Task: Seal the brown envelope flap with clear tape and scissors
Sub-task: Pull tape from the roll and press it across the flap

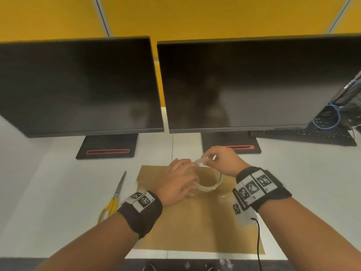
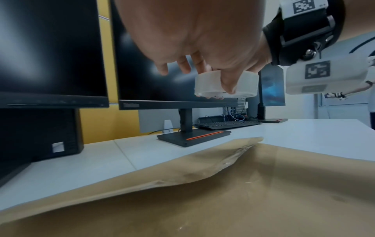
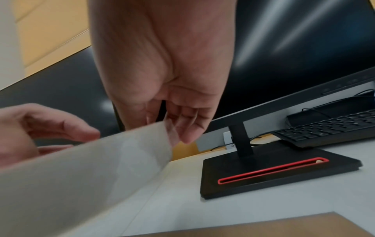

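Note:
A brown envelope (image 1: 195, 222) lies flat on the white desk, its flap edge bulging up a little (image 2: 202, 173). Above it my left hand (image 1: 181, 180) grips a roll of clear tape (image 1: 212, 185), thumb across its outer side (image 2: 229, 83). My right hand (image 1: 218, 157) pinches the loose end of the tape (image 1: 201, 161) and holds it lifted off the roll; the pulled strip (image 3: 101, 168) fills the lower left of the right wrist view. Yellow-handled scissors (image 1: 115, 198) lie on the desk left of the envelope, untouched.
Two dark monitors (image 1: 78, 85) (image 1: 244, 85) stand behind the envelope, their stand bases (image 1: 107, 147) (image 1: 232, 143) close to my hands. A black keyboard (image 1: 312, 133) and cables lie at the back right. A person's arm shows far right in the left wrist view.

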A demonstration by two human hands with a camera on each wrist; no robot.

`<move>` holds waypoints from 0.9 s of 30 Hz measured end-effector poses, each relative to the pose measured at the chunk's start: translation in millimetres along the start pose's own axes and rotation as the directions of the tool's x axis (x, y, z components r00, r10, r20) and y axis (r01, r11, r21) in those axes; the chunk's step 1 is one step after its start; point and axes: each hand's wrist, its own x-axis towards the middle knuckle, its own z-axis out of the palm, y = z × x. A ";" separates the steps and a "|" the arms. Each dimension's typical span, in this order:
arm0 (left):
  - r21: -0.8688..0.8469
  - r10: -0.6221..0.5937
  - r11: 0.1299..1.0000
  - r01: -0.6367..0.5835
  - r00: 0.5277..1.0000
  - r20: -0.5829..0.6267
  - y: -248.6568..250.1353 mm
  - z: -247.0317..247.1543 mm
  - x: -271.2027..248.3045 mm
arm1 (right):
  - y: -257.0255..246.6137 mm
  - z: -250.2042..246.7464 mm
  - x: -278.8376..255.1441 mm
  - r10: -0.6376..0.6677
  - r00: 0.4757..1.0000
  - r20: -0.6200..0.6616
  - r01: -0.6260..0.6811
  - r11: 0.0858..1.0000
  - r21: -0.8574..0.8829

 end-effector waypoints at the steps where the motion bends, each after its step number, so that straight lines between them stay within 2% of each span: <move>1: -0.018 -0.022 1.000 0.023 1.000 0.022 -2.9 -2.8 -2.7 | -2.2 2.1 -0.1 0.004 1.000 -0.009 -0.003 1.000 0.027; 3: -0.073 -0.072 0.994 0.076 0.996 0.056 -7.0 -6.9 -7.8 | -4.4 6.1 -1.8 0.025 0.999 -0.041 -0.020 0.994 0.108; 7: -0.215 -0.179 0.960 0.180 0.984 0.025 -9.1 -9.9 -14.8 | -1.0 15.2 -13.5 0.109 0.990 -0.087 -0.083 0.963 0.258; 11: -0.211 -0.230 0.950 0.230 0.973 0.025 -7.0 -6.5 -15.1 | 1.6 23.9 -28.6 0.137 0.987 -0.085 -0.107 0.951 0.291; 17: -0.233 -0.233 0.946 0.226 0.973 -0.002 -0.7 -0.7 -9.0 | 8.9 27.1 -32.7 0.133 0.976 -0.173 -0.057 0.920 0.387; 21: -0.297 -0.226 0.928 0.223 0.974 0.026 1.9 0.0 -5.9 | 16.9 16.6 -31.8 0.149 0.966 -0.213 -0.042 0.898 0.438; 25: -0.364 -0.228 0.900 0.239 0.971 0.075 3.4 0.2 -5.8 | 22.6 7.6 -32.7 0.170 0.967 -0.189 -0.043 0.842 0.537; 27: -0.382 -0.217 0.894 0.234 0.972 0.087 5.1 0.8 -3.5 | 25.7 11.1 -32.7 0.186 0.967 -0.174 -0.066 0.843 0.535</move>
